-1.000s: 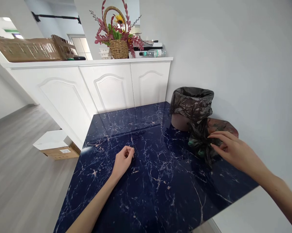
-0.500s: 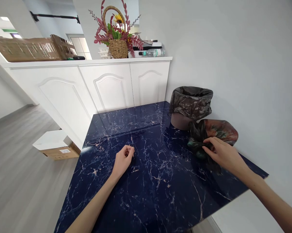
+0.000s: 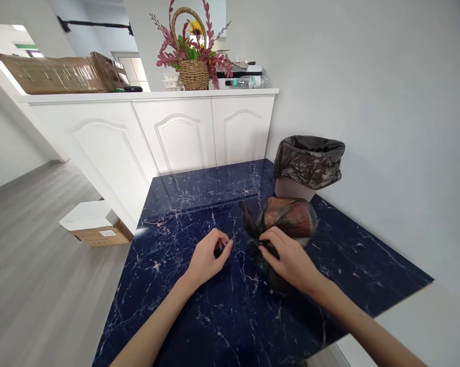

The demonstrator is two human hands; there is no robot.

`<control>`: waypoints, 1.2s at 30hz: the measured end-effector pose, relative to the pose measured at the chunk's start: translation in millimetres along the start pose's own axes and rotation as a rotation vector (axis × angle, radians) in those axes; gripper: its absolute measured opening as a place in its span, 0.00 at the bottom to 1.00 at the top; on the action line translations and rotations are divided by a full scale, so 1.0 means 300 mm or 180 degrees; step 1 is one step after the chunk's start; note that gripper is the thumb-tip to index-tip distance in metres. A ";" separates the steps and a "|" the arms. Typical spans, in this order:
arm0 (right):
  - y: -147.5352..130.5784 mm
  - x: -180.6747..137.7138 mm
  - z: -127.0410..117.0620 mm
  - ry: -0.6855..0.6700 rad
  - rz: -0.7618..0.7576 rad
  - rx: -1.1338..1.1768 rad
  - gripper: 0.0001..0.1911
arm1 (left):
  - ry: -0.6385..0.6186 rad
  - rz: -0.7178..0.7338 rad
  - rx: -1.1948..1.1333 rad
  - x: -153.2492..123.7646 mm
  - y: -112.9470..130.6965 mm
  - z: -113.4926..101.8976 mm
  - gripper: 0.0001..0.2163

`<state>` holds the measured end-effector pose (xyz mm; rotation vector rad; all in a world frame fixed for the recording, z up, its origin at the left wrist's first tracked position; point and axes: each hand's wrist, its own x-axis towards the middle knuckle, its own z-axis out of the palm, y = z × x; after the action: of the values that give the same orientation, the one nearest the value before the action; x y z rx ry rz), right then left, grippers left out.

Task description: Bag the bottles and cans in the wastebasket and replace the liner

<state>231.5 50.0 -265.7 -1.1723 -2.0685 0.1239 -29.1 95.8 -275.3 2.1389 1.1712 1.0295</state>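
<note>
My right hand (image 3: 287, 255) pinches the bunched neck of a thin black plastic bag (image 3: 291, 214) at the middle right of the table. Something reddish-brown shows through the bag, but motion blur hides what it is. Loose dark plastic sticks out to the left of my fingers and hangs below them. To the left of the bag, my left hand (image 3: 210, 255) hovers over the dark blue marbled table (image 3: 191, 204), its fingers loosely curled and the thumb a little apart. Nothing shows in it, and it does not touch the bag.
A bin (image 3: 308, 163) lined with black plastic stands at the table's back right corner, against the wall. Behind the table, a white cabinet (image 3: 184, 135) carries a flower basket (image 3: 194, 75), a bottle (image 3: 248, 82) and a long cardboard box (image 3: 61, 75). Another carton (image 3: 96, 224) sits on the floor.
My right hand has drawn the plastic bag leftward, away from the wall and the bin. My left hand has shifted right, nearer the bag, with its thumb slightly more apart.
</note>
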 end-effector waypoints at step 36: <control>-0.076 0.102 -0.003 0.0617 -0.0052 0.0274 0.07 | 0.1459 -0.0737 -0.0033 0.011 -0.095 -0.004 0.05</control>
<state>206.8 60.2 -238.6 -1.0715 -1.8841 0.0870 -42.6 113.4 -293.5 1.7511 1.5714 1.4541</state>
